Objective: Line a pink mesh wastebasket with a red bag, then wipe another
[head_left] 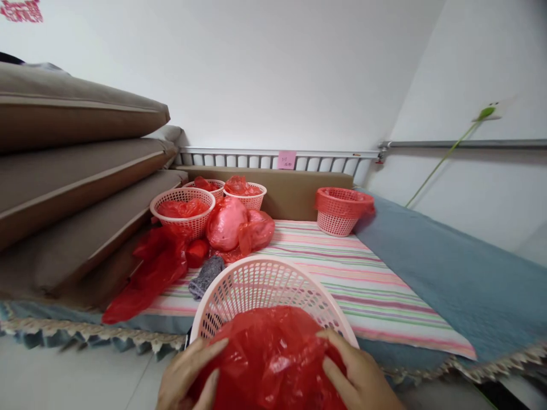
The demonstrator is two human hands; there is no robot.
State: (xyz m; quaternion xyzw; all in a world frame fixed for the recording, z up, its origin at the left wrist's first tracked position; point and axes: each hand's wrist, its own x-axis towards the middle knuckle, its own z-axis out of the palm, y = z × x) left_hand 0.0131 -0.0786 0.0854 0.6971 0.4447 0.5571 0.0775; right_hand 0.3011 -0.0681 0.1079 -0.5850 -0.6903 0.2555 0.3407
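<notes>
A red plastic bag (273, 353) lies bunched at the near side of a pale pink perforated basket (265, 279), close in front of me. My left hand (190, 370) grips the bag's left side, thumb and forefinger lying against the film. On the other side, my right hand (352, 370) has the bag's right edge between thumb and fingers. The film covers the near part of the basket and hides its rim there. Just beyond the basket's left side is a crumpled grey cloth (206, 277).
Pink baskets with red bags inside, one of them (183, 199), stand at the back left beside filled red bags (239, 228). A lined basket (337, 222) stands at the right on the striped cloth (367, 273). Stacked cushions (81, 165) rise at the left; a radiator (252, 159) runs behind.
</notes>
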